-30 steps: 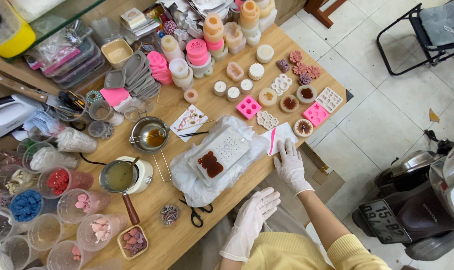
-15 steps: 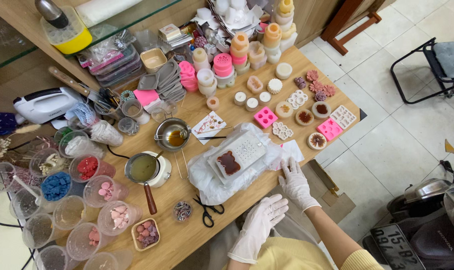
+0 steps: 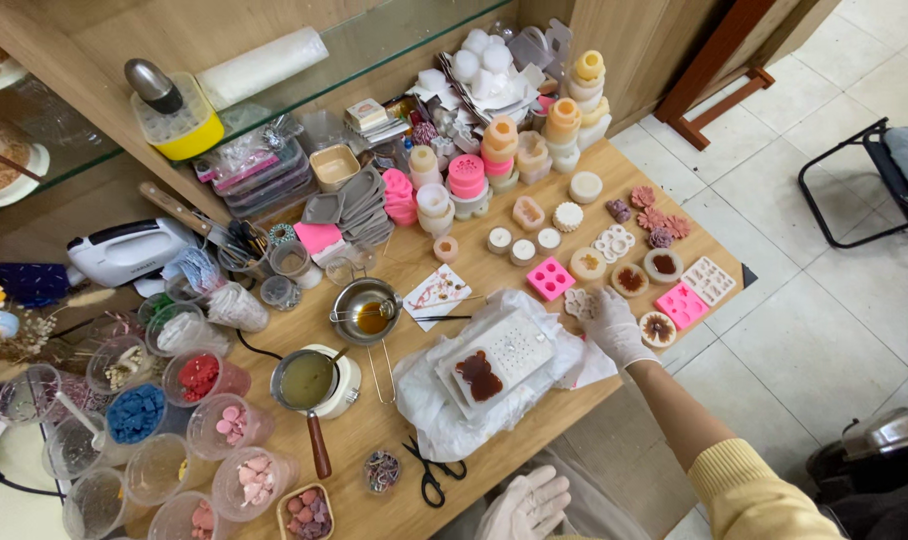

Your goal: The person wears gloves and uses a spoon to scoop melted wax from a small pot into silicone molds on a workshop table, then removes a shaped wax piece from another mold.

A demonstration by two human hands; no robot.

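- Head view: the gloved right hand (image 3: 614, 325) is now reaching further up the tabletop (image 3: 394, 490), fingers loosely spread, resting beside a small white mold (image 3: 577, 303) at the plastic sheet's (image 3: 429, 400) edge.
- The left hand (image 3: 529, 503) has been dropping back, hanging open and empty below the scissors (image 3: 431, 478); the white tray (image 3: 499, 358) is lying untouched.

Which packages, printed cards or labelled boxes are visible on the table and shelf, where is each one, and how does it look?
Printed card: flat on the table beside the small metal pot, white rectangle with a reddish floral picture.
Small boxes: stacked at the back near the shelf, cream-coloured, rectangular.
Yellow container: on the shelf, yellow with a white perforated top.
Plastic bag: on the table under the white tray, crumpled, translucent white, left of the right hand.
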